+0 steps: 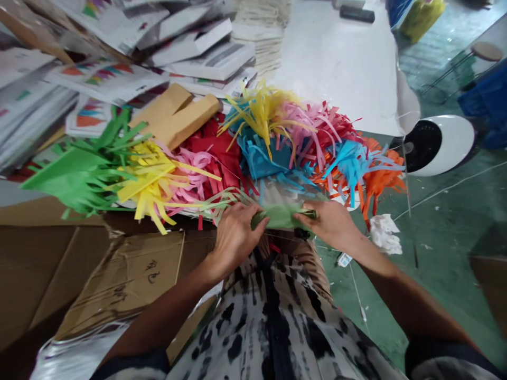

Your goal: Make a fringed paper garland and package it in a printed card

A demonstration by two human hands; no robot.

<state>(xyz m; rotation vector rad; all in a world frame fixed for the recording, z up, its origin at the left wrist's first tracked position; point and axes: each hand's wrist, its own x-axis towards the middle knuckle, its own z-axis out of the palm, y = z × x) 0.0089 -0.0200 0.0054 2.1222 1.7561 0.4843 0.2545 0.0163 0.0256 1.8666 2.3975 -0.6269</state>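
green fringed paper [282, 217]: your left hand [236, 237] & right hand [328, 222] both closed on it; pull too hard, it cd rip.

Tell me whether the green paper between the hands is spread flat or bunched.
Bunched: the green paper is gathered into a narrow roll, pinched between the left hand and right hand.

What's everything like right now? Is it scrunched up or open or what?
Light green fringed paper strip: bunched between both hands
Left hand: closed around the strip
Right hand: pinching the strip's other end
Bright green fringed paper bundle: lying in the pile, fringes spread
Brown cardboard flap: torn and creased
Crumpled white paper: scrunched up on the green floor
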